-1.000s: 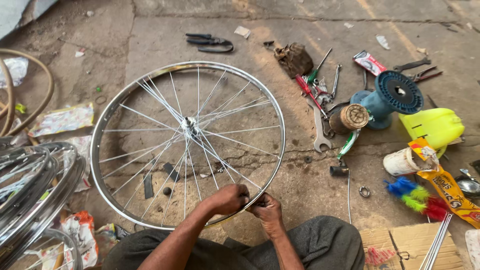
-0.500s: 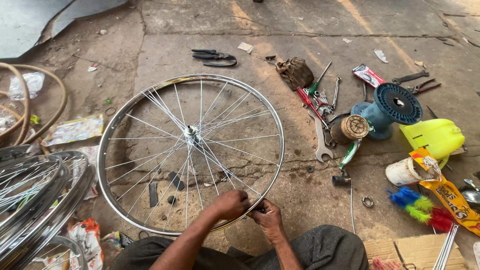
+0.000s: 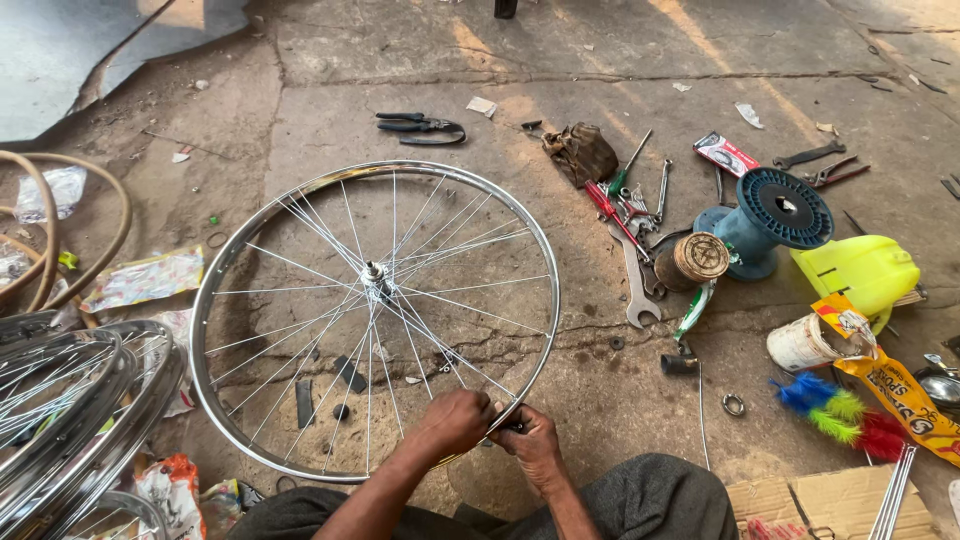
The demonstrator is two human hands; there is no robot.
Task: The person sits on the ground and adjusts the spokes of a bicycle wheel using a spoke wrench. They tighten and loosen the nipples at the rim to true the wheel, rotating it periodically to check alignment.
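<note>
A silver spoked bicycle wheel rim [image 3: 300, 200] lies flat on the concrete floor in front of me, its hub [image 3: 375, 272] near the middle. Both hands meet at the near right part of the rim. My left hand [image 3: 452, 422] grips the rim and the spoke ends there. Beside it, touching, my right hand [image 3: 530, 445] is closed on a small dark tool at the rim; the tool is mostly hidden by my fingers.
Tools are scattered to the right: a flat spanner [image 3: 636, 285], a red screwdriver [image 3: 606, 205], a blue spool [image 3: 770, 220], a yellow jug [image 3: 860, 270], a white tin [image 3: 800, 345]. Pliers [image 3: 420, 127] lie beyond the wheel. More rims [image 3: 70, 410] are stacked at the left.
The view has shifted slightly, so the wheel sits a little lower and more central. Both hands stay at the same spot on the near rim, with only small finger movement.
</note>
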